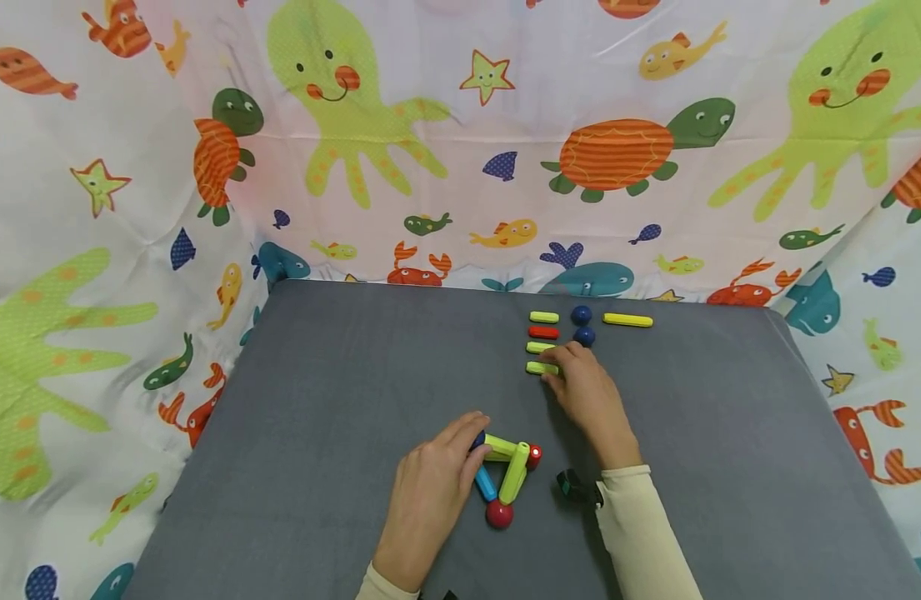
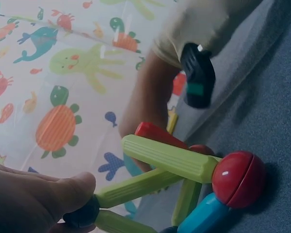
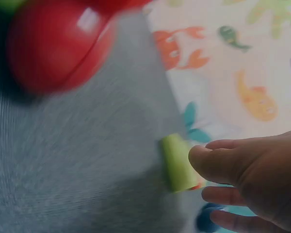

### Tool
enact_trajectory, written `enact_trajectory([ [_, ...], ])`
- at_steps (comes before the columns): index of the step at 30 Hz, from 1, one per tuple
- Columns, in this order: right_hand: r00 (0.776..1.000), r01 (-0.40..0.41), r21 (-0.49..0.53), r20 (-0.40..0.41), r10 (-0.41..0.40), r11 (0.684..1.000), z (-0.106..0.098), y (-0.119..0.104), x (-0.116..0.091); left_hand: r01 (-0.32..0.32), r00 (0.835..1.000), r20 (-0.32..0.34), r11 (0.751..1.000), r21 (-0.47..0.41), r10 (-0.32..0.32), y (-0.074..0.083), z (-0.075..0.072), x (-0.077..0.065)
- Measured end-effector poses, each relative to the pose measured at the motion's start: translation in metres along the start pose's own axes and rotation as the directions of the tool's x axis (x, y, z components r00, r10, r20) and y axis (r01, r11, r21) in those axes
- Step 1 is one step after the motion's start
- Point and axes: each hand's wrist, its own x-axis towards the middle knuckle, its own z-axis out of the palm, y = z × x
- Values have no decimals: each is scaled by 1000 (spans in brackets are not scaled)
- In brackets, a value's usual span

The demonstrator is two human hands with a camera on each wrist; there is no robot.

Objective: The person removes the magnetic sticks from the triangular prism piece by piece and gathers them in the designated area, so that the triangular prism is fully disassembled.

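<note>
My left hand (image 1: 430,487) pinches a dark blue ball (image 2: 82,212) between thumb and fingers. That ball is a corner of a small frame of magnetic rods and balls. The frame has light green rods (image 2: 169,158), a light blue rod (image 1: 485,482), a red ball (image 1: 499,514) at its near corner and another red ball (image 1: 535,456) on its right. Farther off, my right hand (image 1: 588,404) reaches over the table, thumb and fingers apart, at the right end of the nearest loose light green rod (image 1: 537,367). In the right wrist view, the thumb overlaps this rod's edge.
Beyond the right hand lie another light green rod (image 1: 539,347), a red rod (image 1: 543,332), a light green rod (image 1: 544,317), two dark blue balls (image 1: 582,315) and a yellow rod (image 1: 628,320). The grey table (image 1: 340,375) meets a sea-animal print curtain (image 1: 430,158) at its far edge.
</note>
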Motion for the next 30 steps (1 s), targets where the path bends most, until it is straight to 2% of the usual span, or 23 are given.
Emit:
enact_trajectory([
  [5,999,2,82,37,-5,997,-26,-17,-15,-6,1000,-6,1000,5,6,-1,0,0],
  [11,989,101,214,81,-121,972,-46,-32,-49,-18,1000,-20,1000,14,18,-3,1,0],
  [16,968,191,292,102,-229,937,-54,-42,-77,-16,1000,-10,1000,12,16,-3,0,-1],
  [20,954,217,327,128,-271,920,-50,-48,-88,-11,1000,-11,1000,13,11,-3,-1,-1],
  [24,951,198,343,161,-266,918,-45,-47,-91,-20,1000,-23,1000,15,21,-3,-1,0],
  [30,966,131,313,172,-191,941,-45,-38,-94,-34,999,-16,999,-3,34,-1,1,0],
])
